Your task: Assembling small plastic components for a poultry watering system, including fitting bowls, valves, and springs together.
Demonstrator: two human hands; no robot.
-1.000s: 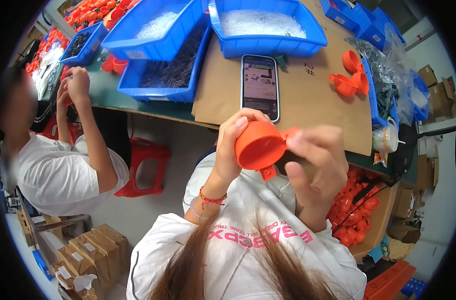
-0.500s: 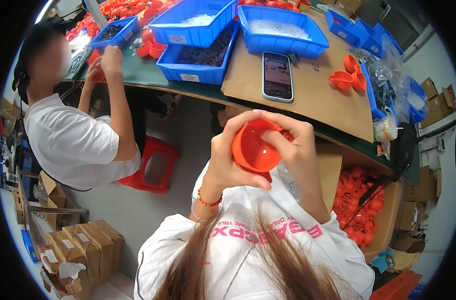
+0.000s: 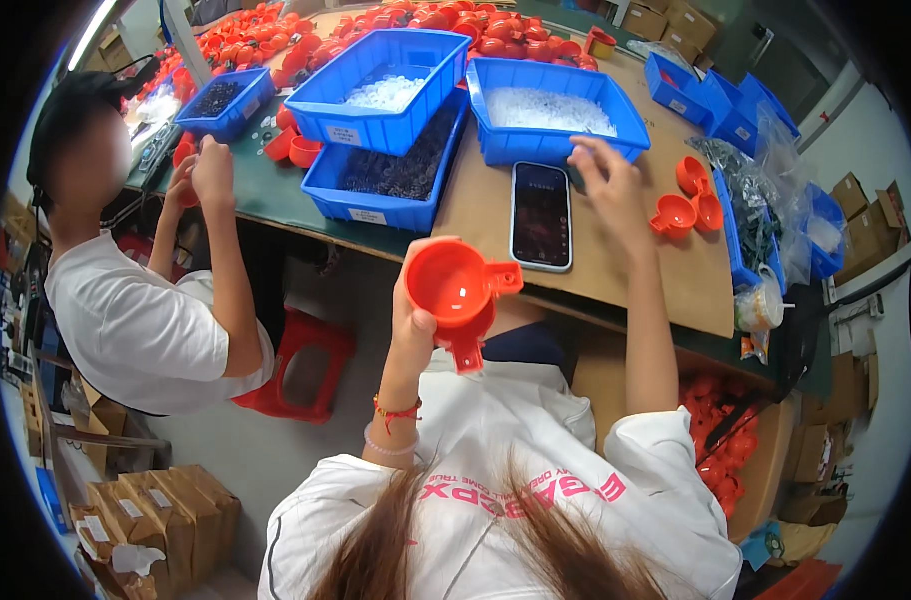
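My left hand (image 3: 411,312) holds red plastic cup-shaped parts (image 3: 445,284) above the table's front edge. Two appear stacked, each with a short lug, one lug to the right and one toward me. My right hand (image 3: 615,200) is stretched over the table, its fingers apart and slightly bent, at the front wall of a blue bin (image 3: 535,142) of small clear pieces. A small dark green piece (image 3: 576,178) lies by that hand, partly hidden. Just left of the hand is a phone (image 3: 541,218). Several loose red cups (image 3: 673,215) lie to its right.
Two stacked blue bins (image 3: 375,125) hold white and black small parts. Red parts are heaped at the back. A co-worker (image 3: 140,300) sits at left on a red stool (image 3: 310,370). A carton (image 3: 765,455) of red parts stands at right, below a drink cup (image 3: 760,308).
My right hand has left the red cups and moved up and right to the blue bin. My left hand has shifted left and tilted the cups. The phone screen has darkened.
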